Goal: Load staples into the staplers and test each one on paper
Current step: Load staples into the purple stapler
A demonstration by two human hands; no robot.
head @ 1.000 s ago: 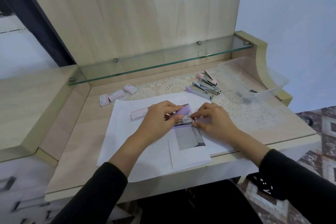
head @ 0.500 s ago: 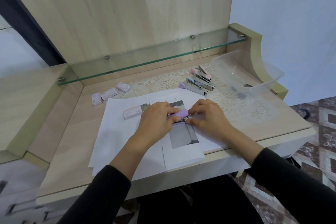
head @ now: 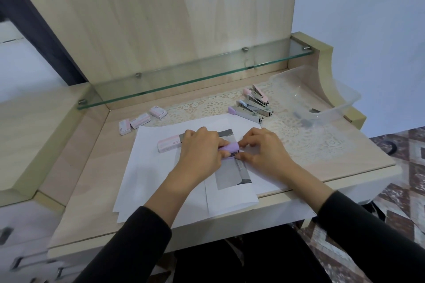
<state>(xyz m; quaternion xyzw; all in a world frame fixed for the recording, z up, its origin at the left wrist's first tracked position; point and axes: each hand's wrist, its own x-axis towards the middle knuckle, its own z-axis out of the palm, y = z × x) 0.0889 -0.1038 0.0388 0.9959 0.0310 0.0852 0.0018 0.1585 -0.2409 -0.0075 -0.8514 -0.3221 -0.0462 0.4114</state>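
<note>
A small purple stapler lies on the white paper sheets at the middle of the desk. My left hand grips its left end, fingers curled over the purple top. My right hand pinches its right end and the metal front with thumb and fingertips. The stapler's top looks nearly shut over its base. An open pink staple box lies just left of my left hand. Several more staplers, pink and purple, lie in a row behind the paper.
Three small pink staple boxes sit at the back left of the desk. A clear plastic tub stands at the back right on a lace mat. A glass shelf hangs over the desk's rear.
The stapler's purple top, raised a second ago with the metal rail showing, has come down under my left hand. My right fingers stay at the front end.
</note>
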